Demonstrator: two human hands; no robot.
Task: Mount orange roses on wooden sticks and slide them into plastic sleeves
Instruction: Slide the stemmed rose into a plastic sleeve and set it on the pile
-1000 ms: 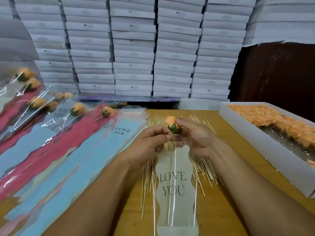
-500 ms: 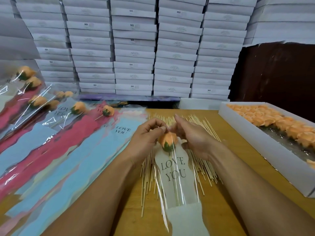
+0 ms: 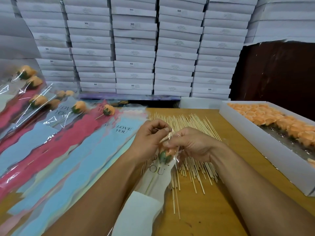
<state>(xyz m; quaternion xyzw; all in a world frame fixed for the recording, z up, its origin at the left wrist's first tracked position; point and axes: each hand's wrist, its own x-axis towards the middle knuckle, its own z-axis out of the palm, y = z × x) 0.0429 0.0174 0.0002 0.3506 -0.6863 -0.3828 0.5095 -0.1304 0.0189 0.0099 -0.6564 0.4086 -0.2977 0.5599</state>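
Rose [image 3: 166, 153]: light, soft, crushable; sits inside sleeve [image 3: 154, 181] at worktop's 6 o'clock.
Sleeve: thin, slippery film.
Left hand [image 3: 150, 140]: pinches sleeve mouth.
Right hand [image 3: 190, 145]: pinches it too.

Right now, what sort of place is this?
Probably a small packing workshop: stacked white boxes line the back, a tray of orange roses and loose wooden sticks lie on the table.

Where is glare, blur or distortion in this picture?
Head view: white glare streaks on the clear sleeves at left and on the sleeve in both hands; stacked boxes bow outward from the wide lens; forearms at the bottom edge look soft.
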